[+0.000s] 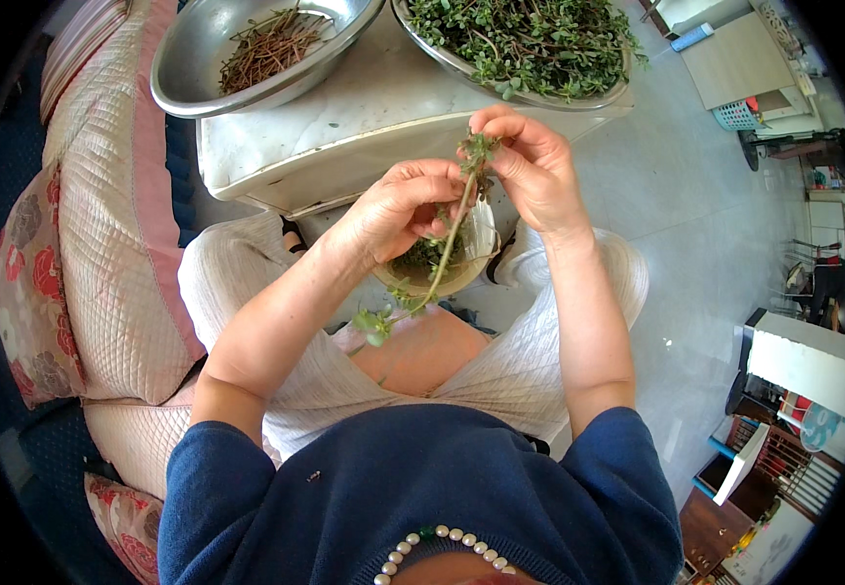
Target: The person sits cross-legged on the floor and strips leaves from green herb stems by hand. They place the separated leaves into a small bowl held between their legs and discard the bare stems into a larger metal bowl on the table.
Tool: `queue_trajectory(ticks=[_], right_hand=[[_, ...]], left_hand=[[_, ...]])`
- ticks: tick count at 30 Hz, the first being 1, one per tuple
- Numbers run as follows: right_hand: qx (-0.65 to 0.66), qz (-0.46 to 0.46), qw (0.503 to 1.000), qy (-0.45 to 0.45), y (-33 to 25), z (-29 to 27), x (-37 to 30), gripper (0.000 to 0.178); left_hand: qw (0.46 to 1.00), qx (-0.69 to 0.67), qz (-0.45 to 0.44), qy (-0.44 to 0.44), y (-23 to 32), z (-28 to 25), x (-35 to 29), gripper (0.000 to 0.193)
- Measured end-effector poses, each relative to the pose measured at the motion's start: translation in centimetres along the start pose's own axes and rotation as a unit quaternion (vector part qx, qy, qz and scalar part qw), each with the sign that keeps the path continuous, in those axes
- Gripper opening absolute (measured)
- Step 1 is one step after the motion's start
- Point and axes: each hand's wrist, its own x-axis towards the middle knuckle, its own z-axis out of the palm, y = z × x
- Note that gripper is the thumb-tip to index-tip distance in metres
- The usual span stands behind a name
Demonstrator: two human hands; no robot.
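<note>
A long leafy green stem (451,243), which looks like purslane, hangs in front of me at a slant, its lower leaves toward my lap. My right hand (539,174) pinches its leafy upper end between thumb and fingers. My left hand (401,207) is closed at the stem's side, its fingertips on the small leaves there. Under both hands stands a bin (489,265) with a pale liner and green leafy bits inside, partly hidden by the left hand and the stem.
On a low white table (344,132) sit a metal bowl (180,86) of brown stems at the left and another metal bowl (461,70) heaped with leafy greens at the right. A quilted sofa (115,263) with cushions lies to my left. Shiny floor (695,224) stretches right toward furniture.
</note>
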Motion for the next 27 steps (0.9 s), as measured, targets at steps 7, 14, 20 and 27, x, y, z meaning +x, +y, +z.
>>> queue_trajectory(ticks=[7,14,20,27], right_hand=[[-0.022,-0.021,1.0,-0.007,-0.2,0.7,0.1,0.011],[0.04,-0.035,0.998,0.017,-0.2,0.0,0.1,0.015],[0.064,-0.044,0.997,0.024,-1.3,-0.7,0.2,0.014],[-0.053,0.02,0.996,0.073,-3.2,-1.4,-0.1,0.017]], left_hand=[[0.997,0.071,0.028,-0.002,0.3,0.0,0.0,0.011],[0.99,0.118,0.06,-0.05,0.3,-0.7,-0.2,0.013],[0.998,0.024,0.024,-0.054,0.5,-0.6,-0.3,0.019],[0.991,-0.11,0.03,-0.074,1.0,-1.6,-0.2,0.043]])
